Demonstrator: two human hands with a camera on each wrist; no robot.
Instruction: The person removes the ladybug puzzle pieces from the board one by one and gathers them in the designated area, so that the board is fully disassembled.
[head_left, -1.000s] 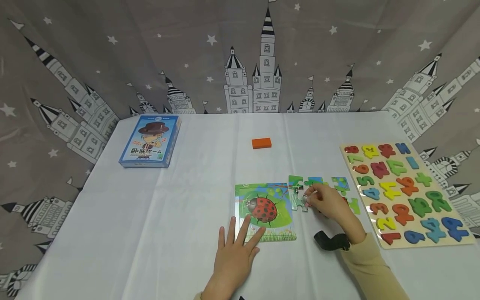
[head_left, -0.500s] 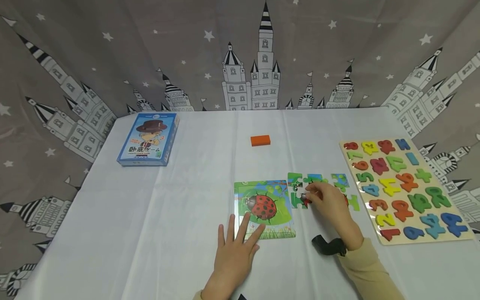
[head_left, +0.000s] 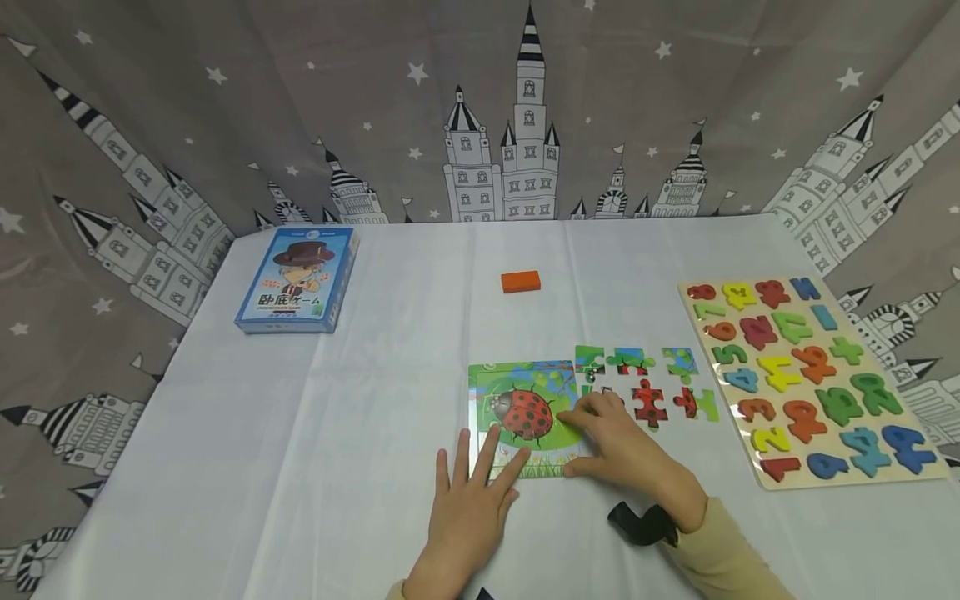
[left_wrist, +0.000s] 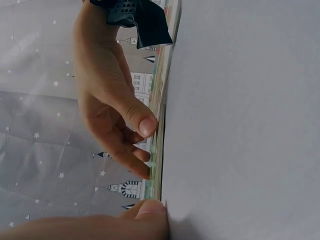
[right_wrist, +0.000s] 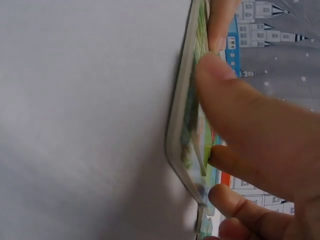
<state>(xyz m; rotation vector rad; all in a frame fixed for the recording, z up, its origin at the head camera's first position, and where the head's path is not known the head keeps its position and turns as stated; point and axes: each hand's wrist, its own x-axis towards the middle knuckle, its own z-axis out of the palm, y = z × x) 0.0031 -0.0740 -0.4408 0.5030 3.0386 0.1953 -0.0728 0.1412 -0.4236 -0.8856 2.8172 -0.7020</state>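
Note:
A ladybug jigsaw puzzle (head_left: 501, 379) in a thin tray lies flat on the white cloth. My left hand (head_left: 467, 512) rests palm down near its lower left, fingers spread and straight, fingertips on the picture. At the puzzle's lower right corner is my right hand (head_left: 626, 450), thumb by the bottom edge and index finger by the right side. In the right wrist view, a puzzle piece (right_wrist: 202, 160) has a raised edge between that thumb and index finger; the fingers partly hide it. Loose pieces, such as a red ladybug piece (head_left: 649, 402), lie in two rows to the right.
A wooden board (head_left: 757, 392) of coloured letters and numbers lies at the right. An orange block (head_left: 521, 282) sits behind the puzzle. At the back left is a blue game box (head_left: 297, 279). A grey castle-print curtain (head_left: 337, 75) hangs behind the table.
My right hand has left the loose piece in the front row and moved left and toward me, onto the puzzle's lower right corner. The left hand has stayed on the puzzle.

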